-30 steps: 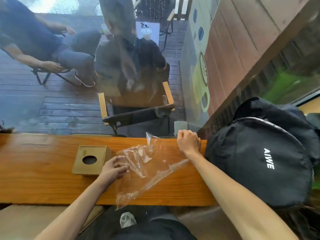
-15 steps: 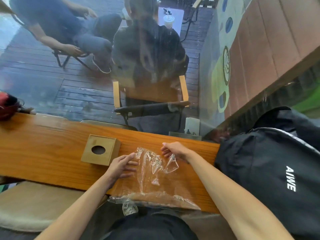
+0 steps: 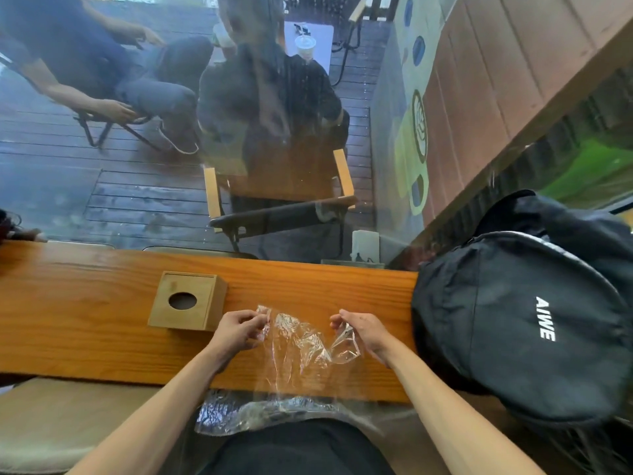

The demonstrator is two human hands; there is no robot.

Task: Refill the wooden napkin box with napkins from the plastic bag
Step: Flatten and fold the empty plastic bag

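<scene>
The wooden napkin box [image 3: 187,299] stands on the wooden counter [image 3: 85,303], its lid shut, a round hole in its top. Just right of it lies a clear, crumpled plastic bag [image 3: 298,351] that hangs over the counter's near edge onto my lap. My left hand [image 3: 238,329] pinches the bag's upper left edge, close beside the box's right corner. My right hand [image 3: 363,330] pinches the bag's upper right edge. No napkins show inside the bag or at the box's hole.
A black backpack [image 3: 527,323] fills the counter's right end, close to my right arm. A glass pane runs along the counter's far edge; beyond it are a chair [image 3: 277,214] and seated people. A cushioned seat [image 3: 51,423] lies below at left.
Both hands have shifted on the bag: the left now pinches its upper left edge, the right moved nearer and grips the upper right. The bag's lower end slid onto my lap.
</scene>
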